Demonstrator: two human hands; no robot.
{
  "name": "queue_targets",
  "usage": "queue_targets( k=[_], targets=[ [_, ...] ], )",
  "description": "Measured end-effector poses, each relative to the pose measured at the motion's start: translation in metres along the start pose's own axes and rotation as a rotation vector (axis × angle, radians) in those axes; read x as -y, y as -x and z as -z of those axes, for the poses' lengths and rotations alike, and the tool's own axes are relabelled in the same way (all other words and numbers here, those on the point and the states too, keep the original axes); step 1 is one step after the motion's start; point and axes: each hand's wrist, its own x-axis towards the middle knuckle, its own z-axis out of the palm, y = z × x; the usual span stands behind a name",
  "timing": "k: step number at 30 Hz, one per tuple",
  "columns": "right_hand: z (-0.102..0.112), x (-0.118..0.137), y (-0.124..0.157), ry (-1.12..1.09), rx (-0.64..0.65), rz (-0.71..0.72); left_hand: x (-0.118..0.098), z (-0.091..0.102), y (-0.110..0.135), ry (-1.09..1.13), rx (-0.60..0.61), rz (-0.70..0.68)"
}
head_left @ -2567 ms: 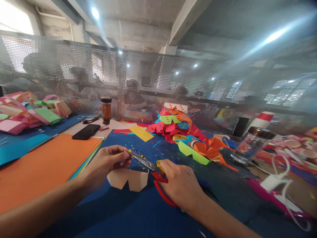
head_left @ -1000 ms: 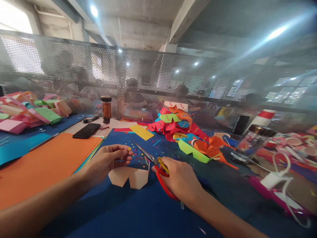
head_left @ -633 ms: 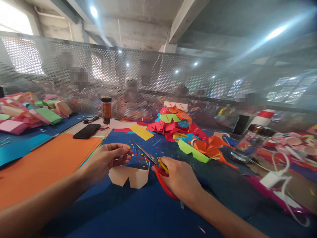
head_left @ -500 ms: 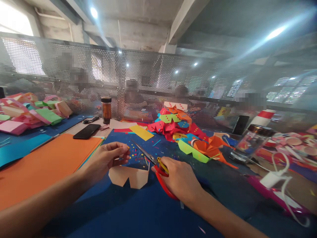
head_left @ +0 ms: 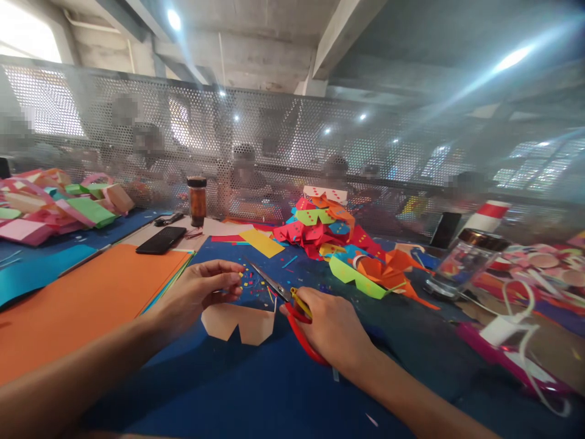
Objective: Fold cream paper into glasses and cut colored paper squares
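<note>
While the right hand (head_left: 333,329) grips the red-handled scissors (head_left: 270,283) — blades closed, tips near the left hand (head_left: 196,296) — that hand's fingertips (head_left: 234,279) are pinched tight above the peach folded paper (head_left: 242,322) lying on the blue table (head_left: 256,390).

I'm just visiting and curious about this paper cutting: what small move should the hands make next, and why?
Probably open the scissors and bring their tips to the small scrap pinched in the left hand. The right hand grips the red handles, and the blades look closed, pointing toward that scrap but apart from it.
</note>
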Motion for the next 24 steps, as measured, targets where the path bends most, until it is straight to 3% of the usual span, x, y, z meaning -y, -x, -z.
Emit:
queue_targets(
  k=[24],
  targets=[
    [-0.0019, -0.0015, 0.0013, -0.033, -0.032, 0.021, -0.0012, -0.0016, -0.001, -0.012, 0.045, 0.01]
  ],
)
